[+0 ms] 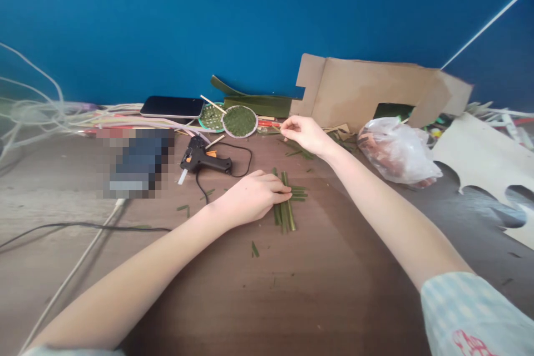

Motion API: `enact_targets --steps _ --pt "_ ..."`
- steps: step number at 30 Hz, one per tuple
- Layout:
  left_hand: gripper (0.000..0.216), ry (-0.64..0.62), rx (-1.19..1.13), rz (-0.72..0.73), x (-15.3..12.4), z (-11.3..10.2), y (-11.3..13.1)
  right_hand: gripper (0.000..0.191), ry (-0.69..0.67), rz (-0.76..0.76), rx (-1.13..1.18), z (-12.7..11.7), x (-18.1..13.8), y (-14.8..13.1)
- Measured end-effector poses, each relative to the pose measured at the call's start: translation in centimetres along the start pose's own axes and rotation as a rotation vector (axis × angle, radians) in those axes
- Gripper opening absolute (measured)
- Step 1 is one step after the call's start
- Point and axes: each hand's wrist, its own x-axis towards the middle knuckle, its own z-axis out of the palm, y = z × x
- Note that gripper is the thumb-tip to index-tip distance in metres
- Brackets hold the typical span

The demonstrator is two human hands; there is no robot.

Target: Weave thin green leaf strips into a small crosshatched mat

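My left hand [257, 196] rests on the table with its fingers pressed together, holding down green leaf strips [285, 212] that cross one another in a small woven patch. Part of the patch is hidden under the fingers. Farther back, my right hand [307, 133] has thumb and fingers closed in a pinch near the red pencil-like sticks [269, 123]. What lies between those fingertips is too small to make out. Loose green leaf scraps [306, 154] lie below the right hand. A small cut piece [255, 249] lies in front of the patch.
Left of my left hand stands a black glue gun [206, 162] with its cord. Behind it are a round green woven disc [240, 122] and a dark phone [172, 107]. A cardboard sheet [367, 86] leans against the blue wall. A plastic bag [398, 150] and cut white card [479, 150] lie right.
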Motion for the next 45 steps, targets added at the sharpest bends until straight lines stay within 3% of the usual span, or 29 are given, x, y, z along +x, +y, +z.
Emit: enact_targets --steps 4,7,14,27,29,31,35,37,42,45 --pt "0.03 0.005 -0.004 0.002 0.0 0.0 0.0 0.006 -0.07 0.111 0.337 -0.7 -1.2 -0.4" --pt "0.031 0.011 -0.012 0.001 0.0 -0.1 0.0 0.009 -0.08 0.137 0.404 -1.0 -1.9 -0.5" --pt "0.032 -0.001 -0.017 0.002 -0.1 -0.1 0.0 0.022 0.133 -0.046 0.337 -2.0 -2.6 -0.5" --pt "0.031 0.003 -0.01 0.009 0.0 -0.2 0.1 0.005 0.174 -0.202 0.059 -3.2 -5.2 -2.6" --pt "0.031 0.0 -0.011 0.009 0.1 -0.2 0.1 0.002 0.09 -0.298 -0.008 -3.5 -6.0 -3.1" --pt "0.03 0.002 -0.017 0.008 0.0 -0.2 0.1 0.006 -0.08 -0.33 -0.116 -3.8 -6.8 -3.7" --pt "0.03 -0.003 -0.005 0.003 0.0 -0.2 0.1 0.008 -0.515 -0.265 -0.141 -4.3 -8.0 -4.4" --pt "0.03 -0.012 0.013 0.002 0.1 -0.2 0.1 0.01 -0.666 -0.213 -0.133 -4.2 -8.3 -4.5" --pt "0.029 -0.031 0.003 0.012 0.1 -0.3 0.0 0.013 -0.86 -0.147 -0.147 -3.7 -8.4 -4.2" --pt "0.029 -0.031 -0.004 0.007 0.1 -0.2 0.0 0.015 -0.85 -0.088 -0.127 -3.6 -8.2 -3.7"
